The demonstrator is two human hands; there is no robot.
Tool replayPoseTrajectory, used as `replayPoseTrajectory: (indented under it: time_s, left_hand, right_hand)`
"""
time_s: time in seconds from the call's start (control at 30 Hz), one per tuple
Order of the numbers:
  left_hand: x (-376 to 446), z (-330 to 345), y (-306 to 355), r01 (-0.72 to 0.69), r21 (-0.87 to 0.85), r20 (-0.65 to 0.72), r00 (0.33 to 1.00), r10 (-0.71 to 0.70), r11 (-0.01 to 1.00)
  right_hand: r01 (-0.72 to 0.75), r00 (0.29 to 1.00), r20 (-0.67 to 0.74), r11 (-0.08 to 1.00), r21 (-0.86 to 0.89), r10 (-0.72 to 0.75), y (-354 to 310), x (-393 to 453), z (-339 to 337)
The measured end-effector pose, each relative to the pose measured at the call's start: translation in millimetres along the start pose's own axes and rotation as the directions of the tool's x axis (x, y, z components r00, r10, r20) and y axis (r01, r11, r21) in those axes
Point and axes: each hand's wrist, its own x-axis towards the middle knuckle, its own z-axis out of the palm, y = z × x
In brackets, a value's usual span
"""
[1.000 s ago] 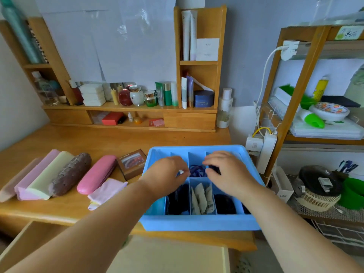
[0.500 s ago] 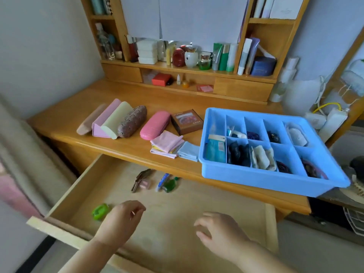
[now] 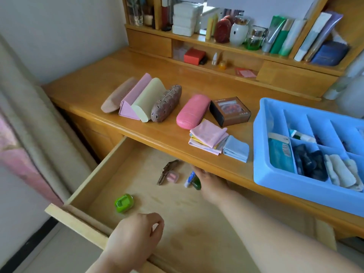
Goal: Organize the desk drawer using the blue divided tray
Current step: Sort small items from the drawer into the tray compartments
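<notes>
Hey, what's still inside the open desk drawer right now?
A green clip-like item, a dark metal tool, a small pink case, and a blue-white tube beside a green bottle at the right hand. The arm hides the drawer's right side.

- Open drawer (image 3: 110,174): right hand (image 3: 211,184) inside at a small green bottle (image 3: 196,183).
- Left hand (image 3: 136,235), loosely curled, at its front edge.
- Blue divided tray (image 3: 264,174) above, on the desk.

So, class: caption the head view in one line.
Right hand reaches small items in the open drawer; blue divided tray waits on the desk.
</notes>
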Motion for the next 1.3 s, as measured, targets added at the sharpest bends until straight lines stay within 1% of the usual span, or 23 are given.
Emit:
replayPoseTrajectory:
  time_s: [0.07, 0.1, 0.13, 0.23, 0.3, 0.37, 0.43, 0.53, 0.57, 0.6, 0.67, 0.7, 0.73, 0.77, 0.83, 0.87, 1.0, 1.07, 1.13, 1.2, 1.23, 1.27, 1.3]
  left_hand:
    - [-1, 2, -1, 0.009, -0.018, -0.046, 0.999, -0.01, 1.0]
    - [-1, 3, -2, 0.013, -0.032, -0.063, 0.998, -0.015, 0.999]
    - [0, 4, -3, 0.012, -0.048, -0.077, 0.997, -0.015, 0.999]
    - [2, 4, -4, -0.002, -0.081, -0.102, 0.995, -0.006, 0.997]
    - [2, 4, -3, -0.005, -0.088, -0.111, 0.994, -0.004, 0.996]
    - [2, 4, -2, -0.004, -0.083, -0.117, 0.993, -0.006, 0.997]
    - [1, 3, -2, -0.008, -0.06, -0.132, 0.991, 0.0, 0.998]
    - [0, 2, 1, -0.009, -0.028, -0.109, 0.994, 0.006, 1.0]
    - [0, 2, 5, -0.006, -0.058, -0.096, 0.995, 0.001, 0.998]
    - [0, 2, 12, -0.002, -0.12, -0.084, 0.996, -0.008, 0.993]
    - [1, 4, 34, -0.017, -0.277, -0.079, 0.997, -0.005, 0.961]
    - [2, 4, 49, -0.023, -0.353, -0.083, 0.997, -0.007, 0.935]
    - [1, 5, 64, -0.022, -0.432, -0.083, 0.996, -0.016, 0.902]
    - [0, 5, 81, -0.023, -0.505, -0.076, 0.997, -0.019, 0.863]
    - [-3, 3, 113, -0.049, -0.622, -0.06, 0.998, 0.015, 0.782]
    - [-4, 0, 127, -0.066, -0.672, -0.063, 0.998, 0.032, 0.738]
    - [2, -24, 175, -0.099, -0.841, -0.075, 0.995, 0.066, 0.532]
    - [9, -37, 196, -0.051, -0.924, -0.026, 0.997, 0.073, 0.378]
    - [17, -44, 214, 0.048, -0.98, 0.072, 0.99, 0.12, 0.193]
    - [23, -45, 229, 0.122, -0.991, 0.132, 0.971, 0.197, 0.063]
    - [25, -43, 234, 0.138, -0.99, 0.141, 0.966, 0.217, 0.029]
    - [26, -40, 237, 0.144, -0.99, 0.142, 0.965, 0.219, 0.004]
    - [27, -36, 239, 0.147, -0.989, 0.141, 0.969, 0.203, -0.015]
  right_hand:
    - [-0.002, 0.991, 0.132, 0.998, 0.065, -0.006, -5, 10, 6]
    - [-0.01, 0.987, 0.16, 0.992, 0.124, -0.01, -8, 11, 9]
    - [-0.011, 0.99, 0.142, 0.987, 0.16, -0.012, -10, 8, 12]
    - [0.006, 1.0, -0.013, 0.984, 0.176, -0.004, -14, -18, 19]
    - [0.068, 0.988, -0.144, 0.99, 0.121, -0.05, -17, -44, 22]
    - [0.113, 0.969, -0.229, 0.991, 0.072, -0.093, -18, -67, 21]
    - [0.094, 0.971, -0.228, 0.994, 0.061, -0.078, -17, -84, 20]
    - [0.047, 0.988, -0.148, 0.998, 0.045, -0.04, -13, -98, 17]
    - [0.067, 0.99, -0.126, 0.995, 0.071, -0.057, -11, -104, 15]
    - [0.067, 0.991, -0.122, 0.987, 0.144, -0.049, -8, -109, 15]
    - [0.016, 0.996, -0.085, 0.943, 0.331, 0.013, 1, -124, 15]
    - [-0.003, 0.992, -0.109, 0.902, 0.432, 0.056, 3, -132, 12]
    - [-0.025, 0.987, -0.12, 0.834, 0.552, 0.108, 4, -141, 4]
    - [-0.039, 0.987, -0.086, 0.721, 0.692, 0.136, 5, -150, -7]
    - [-0.027, 0.992, -0.025, 0.409, 0.912, 0.122, 7, -163, -32]
    - [-0.007, 0.994, -0.025, 0.296, 0.955, 0.106, 10, -171, -44]
    - [0.12, 0.978, -0.13, 0.07, 0.99, 0.163, 35, -197, -91]
    - [0.187, 0.961, -0.175, -0.04, 0.981, 0.213, 53, -206, -111]
    - [0.261, 0.951, -0.241, -0.083, 0.962, 0.192, 70, -214, -126]
    - [0.299, 0.952, -0.29, -0.102, 0.949, 0.096, 83, -221, -136]
    - [0.317, 0.947, -0.312, -0.061, 0.947, 0.071, 88, -223, -140]
    - [0.348, 0.932, -0.35, 0.037, 0.937, 0.092, 92, -224, -143]
    - [0.385, 0.902, -0.409, 0.168, 0.907, 0.14, 96, -224, -147]
